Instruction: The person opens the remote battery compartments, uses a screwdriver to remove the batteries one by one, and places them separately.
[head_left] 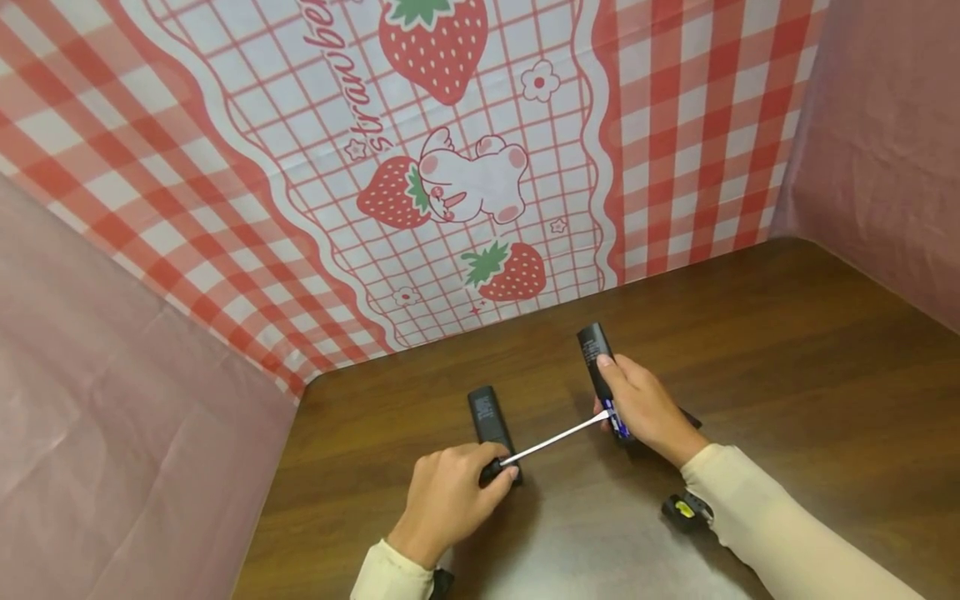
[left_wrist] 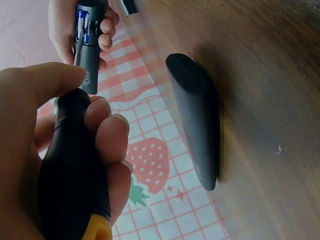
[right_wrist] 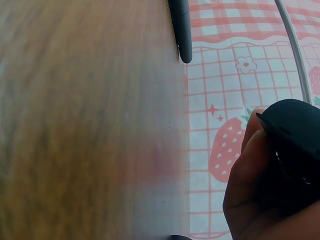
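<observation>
My left hand (head_left: 452, 493) grips the handle of a flat-blade screwdriver (head_left: 557, 439), black with a yellow part in the left wrist view. Its long metal shaft points right, the tip right at the uncovered battery bay of a black remote control (head_left: 594, 354). That remote is held in my right hand (head_left: 651, 410), thumb along its back and fingers underneath. Blue batteries (left_wrist: 87, 26) show in the bay. Beside my left hand a second black remote (head_left: 487, 417) lies on the table, its lower end partly behind the fingers.
A small dark piece (head_left: 691, 417) lies by my right wrist, mostly hidden behind it. The brown wooden table (head_left: 757, 333) ends at a red checked cloth (head_left: 675, 167) with strawberries at the back. Pink cloth walls (head_left: 127, 400) stand on both sides.
</observation>
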